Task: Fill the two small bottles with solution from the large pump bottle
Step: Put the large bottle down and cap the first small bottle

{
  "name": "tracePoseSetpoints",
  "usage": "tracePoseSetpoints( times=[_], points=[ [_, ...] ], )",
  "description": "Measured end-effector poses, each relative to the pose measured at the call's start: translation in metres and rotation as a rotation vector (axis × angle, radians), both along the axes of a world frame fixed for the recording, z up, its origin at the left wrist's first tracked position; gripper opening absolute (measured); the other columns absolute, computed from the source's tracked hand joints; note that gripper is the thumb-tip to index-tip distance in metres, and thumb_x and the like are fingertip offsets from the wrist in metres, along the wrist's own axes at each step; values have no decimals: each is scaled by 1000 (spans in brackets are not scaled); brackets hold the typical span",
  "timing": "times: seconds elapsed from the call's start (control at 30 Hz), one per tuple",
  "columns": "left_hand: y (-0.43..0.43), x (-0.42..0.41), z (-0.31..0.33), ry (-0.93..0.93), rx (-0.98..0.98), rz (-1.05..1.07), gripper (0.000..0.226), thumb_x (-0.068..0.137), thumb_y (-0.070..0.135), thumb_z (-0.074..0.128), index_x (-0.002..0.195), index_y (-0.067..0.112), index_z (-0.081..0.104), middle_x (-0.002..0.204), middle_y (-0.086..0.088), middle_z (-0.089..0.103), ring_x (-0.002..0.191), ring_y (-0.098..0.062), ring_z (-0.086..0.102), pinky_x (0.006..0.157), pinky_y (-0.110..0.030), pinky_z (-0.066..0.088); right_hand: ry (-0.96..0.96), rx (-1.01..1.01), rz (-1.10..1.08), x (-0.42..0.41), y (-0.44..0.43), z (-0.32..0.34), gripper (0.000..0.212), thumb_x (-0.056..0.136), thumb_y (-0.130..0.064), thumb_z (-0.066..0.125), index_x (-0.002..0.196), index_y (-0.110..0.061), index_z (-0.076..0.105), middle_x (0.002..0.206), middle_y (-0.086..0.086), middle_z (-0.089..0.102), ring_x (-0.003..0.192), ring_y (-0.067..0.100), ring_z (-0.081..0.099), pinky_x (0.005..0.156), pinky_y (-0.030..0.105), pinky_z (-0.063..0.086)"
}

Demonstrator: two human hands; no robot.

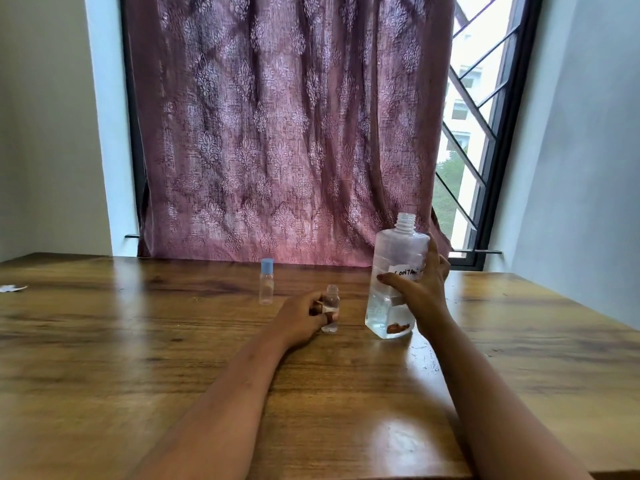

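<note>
Large bottle (394, 282): upright on desk (173, 358), right of centre, near far edge. Clear plastic, squarish body, threaded neck open, no pump fitted. Clear liquid in lower part. White handwritten label partly covered by right hand (420, 289). Right grip wrapped round bottle body, thumb across front, fingers behind.

Uncapped small bottle (330, 308): just left of large bottle, apart from it, upright on desk. Clear, cylindrical, threaded neck open; fill level not readable. Left hand (301, 320) closed on it from left side, fingertips on lower body.

Capped small bottle (266, 282): further back and left, standing free, untouched. Clear body, pale blue cap.

Surroundings: desk of glossy wood-grain, brown, window glare on near surface. Small white scrap (12, 288) at far left edge. Nothing between the three bottles. Behind desk, mauve patterned curtain (287, 126) over window; black diagonal grille (471, 109) exposed at right. Pale plain walls both sides.
</note>
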State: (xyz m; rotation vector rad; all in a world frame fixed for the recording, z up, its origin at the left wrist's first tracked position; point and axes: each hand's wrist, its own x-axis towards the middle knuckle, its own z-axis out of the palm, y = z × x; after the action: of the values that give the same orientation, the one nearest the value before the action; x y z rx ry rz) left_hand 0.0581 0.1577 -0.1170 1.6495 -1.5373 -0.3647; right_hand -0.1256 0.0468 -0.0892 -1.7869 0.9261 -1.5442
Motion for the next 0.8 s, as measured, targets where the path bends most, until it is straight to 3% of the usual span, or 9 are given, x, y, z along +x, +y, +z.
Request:
tracePoseSetpoints(
  times=[0.07, 0.1, 0.2, 0.33, 0.4, 0.47, 0.57, 0.67, 0.8],
  points=[
    [1, -1, 0, -24, -11, 2, 38, 88, 27, 62, 125, 19, 55, 108, 4, 58, 98, -6, 50, 83, -18, 34, -20, 32, 36, -4, -3, 0, 109, 59, -16, 87, 145, -35, 23, 124, 2, 32, 110, 22, 47, 55, 34, 59],
    [1, -1, 1, -29, -11, 1, 38, 88, 27, 62, 125, 19, 55, 109, 4, 58, 98, -6, 50, 83, -18, 34, -20, 37, 46, -7, -5, 0, 108, 58, -19, 88, 145, -36, 26, 127, 3, 37, 109, 24, 50, 55, 34, 59],
    [1, -1, 0, -34, -14, -4, 37, 88, 27, 62, 124, 21, 56, 118, -1, 62, 98, -8, 52, 83, -20, 35, 4, 12, 36, -16, -26, -12, 110, 47, -48, 90, 140, -44, 32, 132, 8, 49, 121, 31, 50, 86, 55, 53],
    [0, 2, -1, -45, -17, 11, 35, 88, 27, 62, 122, 21, 57, 116, -2, 64, 96, -10, 54, 81, -21, 36, -16, -50, -74, -12, -2, -6, 102, 61, -28, 85, 146, -26, 28, 146, 10, 31, 134, 27, 33, 105, 52, 41],
    [-1, 4, 0, -54, -21, 24, 34, 88, 25, 62, 122, 20, 58, 112, 0, 64, 95, -9, 54, 80, -20, 36, -10, -250, -231, -6, 11, 0, 88, 69, -26, 78, 144, -10, 33, 145, 18, 31, 136, 26, 26, 113, 49, 27],
    [-2, 8, 0, -71, -16, 47, 34, 88, 25, 61, 121, 20, 58, 109, 2, 63, 93, -9, 53, 78, -20, 36, -69, -534, -327, 2, 27, 10, 68, 71, -17, 66, 134, -4, 43, 133, 20, 44, 128, 26, 34, 111, 39, 27],
    [-3, 14, -1, -101, -5, 80, 32, 87, 28, 62, 118, 20, 58, 108, -2, 64, 92, -12, 55, 78, -24, 39, -66, -778, -237, 23, 56, 23, 46, 67, 12, 53, 111, -1, 58, 112, 18, 52, 112, 17, 44, 103, 18, 31],
    [-3, 19, -1, -85, -6, 108, 33, 85, 30, 64, 116, 17, 59, 101, -2, 64, 93, -16, 59, 84, -30, 46, 202, -718, -37, 47, 62, 18, 37, 71, 16, 46, 97, -2, 64, 101, 10, 55, 95, 8, 49, 86, 8, 39],
    [-3, 22, 0, -82, -11, 115, 28, 85, 26, 64, 111, 15, 61, 102, -3, 66, 93, -17, 61, 84, -31, 47, 764, -306, 36, 71, 32, -3, 34, 79, 6, 52, 108, -7, 64, 111, 13, 62, 100, 26, 59, 86, 34, 49]
  ],
)
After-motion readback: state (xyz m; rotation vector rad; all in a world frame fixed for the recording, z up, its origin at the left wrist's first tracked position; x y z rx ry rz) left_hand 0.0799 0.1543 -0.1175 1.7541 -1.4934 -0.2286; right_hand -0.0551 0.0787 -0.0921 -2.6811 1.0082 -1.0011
